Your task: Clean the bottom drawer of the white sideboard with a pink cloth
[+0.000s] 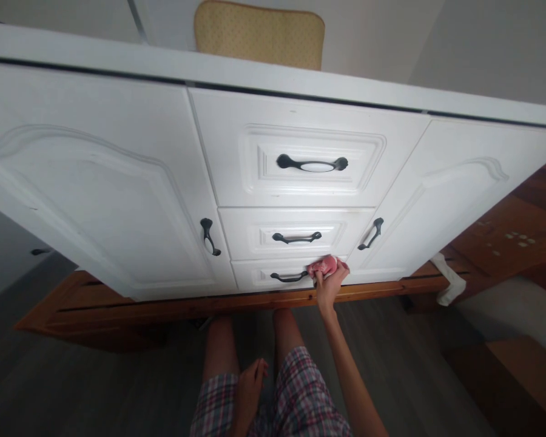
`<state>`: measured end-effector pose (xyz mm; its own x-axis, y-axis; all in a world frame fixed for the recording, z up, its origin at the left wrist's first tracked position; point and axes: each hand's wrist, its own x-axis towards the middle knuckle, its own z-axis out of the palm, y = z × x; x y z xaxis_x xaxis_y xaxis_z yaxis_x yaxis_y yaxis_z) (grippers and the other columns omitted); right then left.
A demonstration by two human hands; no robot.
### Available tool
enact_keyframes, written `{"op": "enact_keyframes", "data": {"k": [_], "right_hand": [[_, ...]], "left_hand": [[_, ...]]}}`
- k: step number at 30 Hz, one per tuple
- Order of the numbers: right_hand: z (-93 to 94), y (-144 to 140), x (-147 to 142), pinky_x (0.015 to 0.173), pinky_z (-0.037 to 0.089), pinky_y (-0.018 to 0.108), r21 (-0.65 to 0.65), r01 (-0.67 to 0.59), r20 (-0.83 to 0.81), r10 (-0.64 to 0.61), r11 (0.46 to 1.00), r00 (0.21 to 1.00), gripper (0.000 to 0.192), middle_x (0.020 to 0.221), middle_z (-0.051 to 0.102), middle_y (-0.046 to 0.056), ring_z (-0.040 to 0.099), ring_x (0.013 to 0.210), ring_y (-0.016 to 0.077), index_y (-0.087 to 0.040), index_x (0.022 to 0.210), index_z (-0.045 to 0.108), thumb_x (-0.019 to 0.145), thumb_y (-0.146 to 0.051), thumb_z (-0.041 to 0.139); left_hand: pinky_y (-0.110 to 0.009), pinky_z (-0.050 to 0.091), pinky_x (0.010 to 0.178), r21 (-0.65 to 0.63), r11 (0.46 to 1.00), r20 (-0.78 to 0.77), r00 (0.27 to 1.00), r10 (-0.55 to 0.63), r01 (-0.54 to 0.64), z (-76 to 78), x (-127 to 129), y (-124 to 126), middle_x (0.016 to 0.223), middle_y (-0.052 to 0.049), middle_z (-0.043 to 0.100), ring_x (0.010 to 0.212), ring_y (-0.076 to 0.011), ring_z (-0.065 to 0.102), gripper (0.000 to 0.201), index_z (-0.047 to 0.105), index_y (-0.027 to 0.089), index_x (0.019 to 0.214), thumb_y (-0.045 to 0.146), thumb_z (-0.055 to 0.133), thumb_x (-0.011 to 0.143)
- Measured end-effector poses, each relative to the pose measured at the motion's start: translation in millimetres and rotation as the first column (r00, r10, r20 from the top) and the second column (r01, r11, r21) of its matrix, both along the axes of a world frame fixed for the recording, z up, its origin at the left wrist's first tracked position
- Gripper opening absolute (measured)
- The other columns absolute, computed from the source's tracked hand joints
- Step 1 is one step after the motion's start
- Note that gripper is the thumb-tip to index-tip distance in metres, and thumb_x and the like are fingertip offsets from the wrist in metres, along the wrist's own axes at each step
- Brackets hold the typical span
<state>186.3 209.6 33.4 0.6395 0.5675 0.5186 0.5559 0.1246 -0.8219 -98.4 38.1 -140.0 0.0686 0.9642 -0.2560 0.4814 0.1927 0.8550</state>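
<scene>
Pink cloth (323, 266) is clutched in right hand (330, 286) grip against bottom drawer (264, 276); left hand (248, 388) is rested empty, loosely open, on thigh.

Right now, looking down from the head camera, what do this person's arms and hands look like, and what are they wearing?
Both arms are bare, with no sleeves showing. The right hand and the left hand wear no gloves; I can make out no rings, watch or bracelets, though the picture is small. Both forearms look slim. Below them show plaid shorts in red, white and dark checks, over bare knees.
</scene>
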Motion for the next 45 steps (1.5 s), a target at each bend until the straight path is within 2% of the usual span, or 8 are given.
{"op": "enact_keyframes", "data": {"k": [13, 20, 25, 29, 33, 39, 42, 45], "right_hand": [[-14.9, -28.5, 28.3, 0.110, 0.050, 0.051, -0.059, -0.149, -0.183, 0.136, 0.987, 0.974, 0.061, 0.123, 0.062, 0.011, 0.062, 0.114, 0.0297, -0.020, 0.129, 0.054, 0.081, -0.054, 0.071], [-89.8, -117.0, 52.7, 0.082, 0.056, 0.039, -0.171, -0.093, -0.513, -0.007, 0.981, 0.859, 0.064, 0.096, 0.072, 0.004, 0.068, 0.088, 0.0260, -0.022, 0.114, 0.060, 0.067, -0.058, 0.084], [-150.8, -185.0, 58.3, 0.071, 0.057, 0.036, -0.177, -0.145, -0.782, -0.050, 0.973, 0.621, 0.080, 0.094, 0.077, 0.005, 0.071, 0.080, 0.0258, -0.021, 0.117, 0.065, 0.052, -0.058, 0.093], [-169.0, -213.4, 60.3, 0.069, 0.058, 0.035, -0.156, -0.135, -0.866, -0.070, 0.979, 0.495, 0.089, 0.095, 0.079, 0.003, 0.073, 0.079, 0.0259, -0.023, 0.122, 0.064, 0.046, -0.056, 0.097], [-166.1, -217.5, 60.7, 0.071, 0.061, 0.037, -0.140, -0.118, -0.871, -0.066, 0.983, 0.487, 0.089, 0.097, 0.081, 0.004, 0.076, 0.082, 0.0282, -0.023, 0.123, 0.063, 0.048, -0.058, 0.097], [-163.4, -213.4, 55.0, 0.073, 0.062, 0.039, -0.134, -0.150, -0.841, -0.032, 0.980, 0.540, 0.088, 0.101, 0.082, 0.005, 0.078, 0.086, 0.0312, -0.025, 0.124, 0.063, 0.052, -0.062, 0.096], [-162.2, -214.8, 50.6, 0.078, 0.063, 0.041, -0.141, -0.165, -0.838, -0.029, 0.976, 0.544, 0.089, 0.103, 0.082, 0.006, 0.078, 0.090, 0.0323, -0.025, 0.123, 0.066, 0.049, -0.062, 0.097], [-163.4, -218.0, 46.4, 0.075, 0.063, 0.042, -0.184, -0.154, -0.815, -0.063, 0.971, 0.575, 0.086, 0.097, 0.082, 0.007, 0.078, 0.086, 0.0330, -0.024, 0.116, 0.068, 0.045, -0.063, 0.097]], "left_hand": [[-0.040, 0.061, 0.073, 0.019, 0.998, 0.003, 0.998, 0.057, -0.057, 3.9, -9.0, 1.4, 0.080, -0.008, 0.077, 0.068, -0.0259, 0.074, 0.091, 0.076, 0.023, 0.091, 0.095, 0.019, 0.092], [-0.040, 0.061, 0.070, 0.035, 0.999, 0.006, 1.000, 0.018, -0.018, 17.7, -6.6, 6.0, 0.078, -0.009, 0.077, 0.061, -0.0243, 0.073, 0.103, 0.076, 0.021, 0.089, 0.103, 0.016, 0.085], [-0.038, 0.059, 0.061, 0.087, 0.996, 0.020, 1.000, -0.011, 0.009, 41.5, 2.7, 13.5, 0.074, -0.009, 0.077, 0.056, -0.0235, 0.071, 0.103, 0.077, 0.020, 0.085, 0.103, 0.017, 0.086], [-0.037, 0.063, 0.069, 0.225, 0.974, 0.044, 0.998, -0.040, 0.029, 86.2, 5.6, 48.9, 0.093, -0.010, 0.081, 0.062, -0.0210, 0.071, 0.084, 0.080, 0.021, 0.101, 0.089, 0.031, 0.098], [-0.038, 0.064, 0.093, 0.434, 0.901, 0.073, 0.996, -0.057, 0.019, 175.5, 16.3, 105.3, 0.130, -0.010, 0.077, 0.086, -0.0194, 0.075, 0.052, 0.077, 0.025, 0.130, 0.060, 0.044, 0.110], [-0.028, 0.065, 0.083, 0.835, 0.545, -0.036, 0.995, -0.090, 0.079, 318.4, 52.2, 160.9, 0.160, -0.012, 0.063, 0.114, -0.0202, 0.076, 0.042, 0.065, 0.028, 0.153, 0.038, 0.048, 0.116], [-0.028, 0.065, 0.085, 0.831, 0.522, -0.138, 0.980, -0.145, 0.194, 336.8, 64.2, 175.9, 0.155, -0.010, 0.067, 0.109, -0.0194, 0.077, 0.040, 0.066, 0.028, 0.151, 0.037, 0.050, 0.116], [-0.029, 0.064, 0.088, 0.818, 0.532, -0.154, 0.975, -0.161, 0.218, 329.3, 71.0, 186.3, 0.150, -0.009, 0.069, 0.101, -0.0178, 0.077, 0.038, 0.066, 0.028, 0.150, 0.036, 0.049, 0.117]]}}
